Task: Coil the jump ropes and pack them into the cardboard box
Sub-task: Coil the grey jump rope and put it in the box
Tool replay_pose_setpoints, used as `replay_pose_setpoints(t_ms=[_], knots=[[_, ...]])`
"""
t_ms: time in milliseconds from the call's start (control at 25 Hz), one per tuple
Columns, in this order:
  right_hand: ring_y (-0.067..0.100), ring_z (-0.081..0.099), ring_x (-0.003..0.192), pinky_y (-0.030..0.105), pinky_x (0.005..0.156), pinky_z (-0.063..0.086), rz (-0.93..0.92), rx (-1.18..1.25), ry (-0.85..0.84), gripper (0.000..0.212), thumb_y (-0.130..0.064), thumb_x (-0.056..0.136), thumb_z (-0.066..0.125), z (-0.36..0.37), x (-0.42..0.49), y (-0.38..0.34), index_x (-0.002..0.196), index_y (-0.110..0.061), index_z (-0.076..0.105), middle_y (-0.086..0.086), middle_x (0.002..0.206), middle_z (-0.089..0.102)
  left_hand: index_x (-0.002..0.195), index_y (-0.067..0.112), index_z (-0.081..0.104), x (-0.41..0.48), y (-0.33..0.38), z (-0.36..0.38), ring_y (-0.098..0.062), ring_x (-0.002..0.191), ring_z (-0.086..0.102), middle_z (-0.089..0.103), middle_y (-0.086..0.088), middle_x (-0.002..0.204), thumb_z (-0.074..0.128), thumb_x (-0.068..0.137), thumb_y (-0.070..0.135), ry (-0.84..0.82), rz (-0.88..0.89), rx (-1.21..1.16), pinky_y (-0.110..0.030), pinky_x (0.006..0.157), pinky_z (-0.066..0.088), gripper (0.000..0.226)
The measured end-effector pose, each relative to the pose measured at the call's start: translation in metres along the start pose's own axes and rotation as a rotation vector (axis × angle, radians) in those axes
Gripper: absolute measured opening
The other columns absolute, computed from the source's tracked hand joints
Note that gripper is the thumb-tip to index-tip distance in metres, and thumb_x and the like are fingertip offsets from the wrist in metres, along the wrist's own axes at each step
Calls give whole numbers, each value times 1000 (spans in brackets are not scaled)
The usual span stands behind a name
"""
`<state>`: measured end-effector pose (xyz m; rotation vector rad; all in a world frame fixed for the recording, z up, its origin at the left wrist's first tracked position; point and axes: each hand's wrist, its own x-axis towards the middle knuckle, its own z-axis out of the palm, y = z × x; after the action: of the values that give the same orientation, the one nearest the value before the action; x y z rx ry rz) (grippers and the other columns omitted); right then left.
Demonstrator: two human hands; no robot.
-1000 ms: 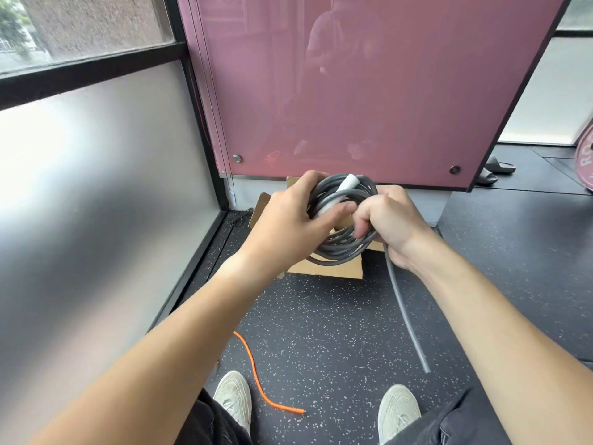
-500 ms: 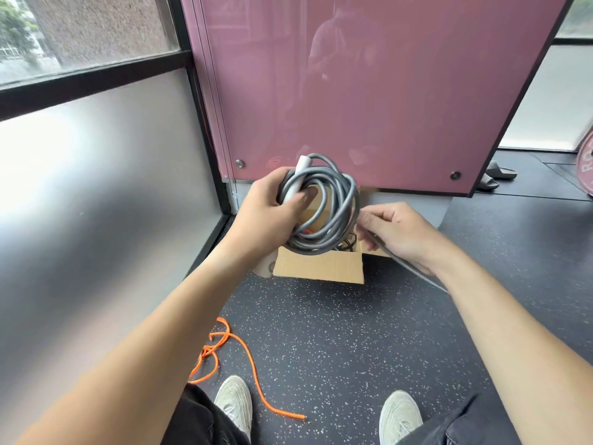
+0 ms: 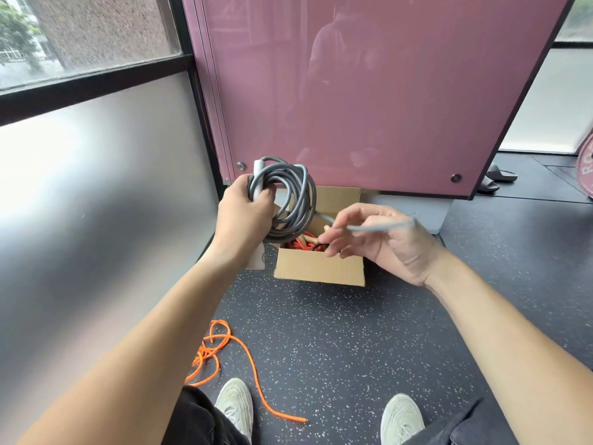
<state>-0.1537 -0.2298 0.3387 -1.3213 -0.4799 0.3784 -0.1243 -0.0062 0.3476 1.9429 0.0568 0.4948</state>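
One view, head: grey jump rope [image 3: 306, 203] coiled, held above far cardboard box [image 3: 319, 271].
Left hand [image 3: 244, 220]: fingers wrapped round the coil.
Right hand [image 3: 382, 242]: fingers loosely pinch the free tail.
Handling: likely light, springy; grip across bundled loops.

My forearms reach toward 12 o'clock. Left hand [image 3: 244, 216], at 9 o'clock of the right hand [image 3: 385, 242], grips rope [image 3: 290, 194]; right fingers [image 3: 353, 245] loosely bent, grip unclear.

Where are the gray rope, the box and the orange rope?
gray rope [image 3: 306, 203], head view, coil's right side.
cardboard box [image 3: 319, 268], head view, front wall.
orange rope [image 3: 207, 350], head view, tangle on floor.
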Motion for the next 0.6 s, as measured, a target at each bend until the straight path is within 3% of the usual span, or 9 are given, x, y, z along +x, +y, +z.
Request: replay_pose_setpoints(t_ms=[120, 200, 320, 400, 480, 600], knots=[[25, 66, 84, 33, 77, 51, -159, 74, 41, 13, -12, 90, 66, 2, 2, -1, 102, -14, 72, 11, 97, 73, 87, 14, 61, -1, -3, 1, -1, 48, 47, 56, 5, 65, 55, 95, 18, -43, -10, -12, -19, 50, 41, 11], [16, 58, 75, 29, 74, 49, -267, 126, 257, 16, -29, 83, 72, 7, 8, 0, 92, -16, 74, 1, 79, 67, 82, 20, 60, -2, -5, 3, -10, 55, 47, 54, 7, 64, 56, 95, 19, -63, -13, -20, -26, 54, 43, 13], [13, 63, 78, 28, 78, 56, -318, 338, 601, 17, -26, 92, 62, 3, 16, -3, 85, -12, 70, -2, 79, 65, 80, 21, 60, -4, -4, 6, -11, 57, 48, 51, 9, 62, 58, 95, 20, -88, -22, -85, -30, 57, 45, 15], [12, 61, 71, 24, 67, 56, -169, 372, 689, 21, -22, 101, 54, 1, 17, -4, 99, -6, 69, 0, 73, 60, 83, 20, 60, -9, 1, 9, -5, 53, 43, 50, 9, 62, 59, 96, 20, -112, 18, -100, -24, 54, 41, 13], [9, 46, 58, 21, 50, 43, 78, 167, 752, 24, -18, 104, 52, -3, 18, 2, 114, -4, 69, -1, 66, 48, 85, 22, 61, -17, 5, 14, 0, 50, 40, 50, 11, 61, 60, 95, 20, -168, 104, -51, -20, 51, 36, 10], [10, 29, 51, 24, 42, 25, 248, -14, 696, 13, -14, 93, 64, -2, 20, 15, 102, -9, 72, 5, 74, 42, 91, 22, 62, -23, 9, 21, -2, 53, 41, 52, 10, 64, 60, 94, 21, -249, 188, 24, -19, 52, 37, 4]])
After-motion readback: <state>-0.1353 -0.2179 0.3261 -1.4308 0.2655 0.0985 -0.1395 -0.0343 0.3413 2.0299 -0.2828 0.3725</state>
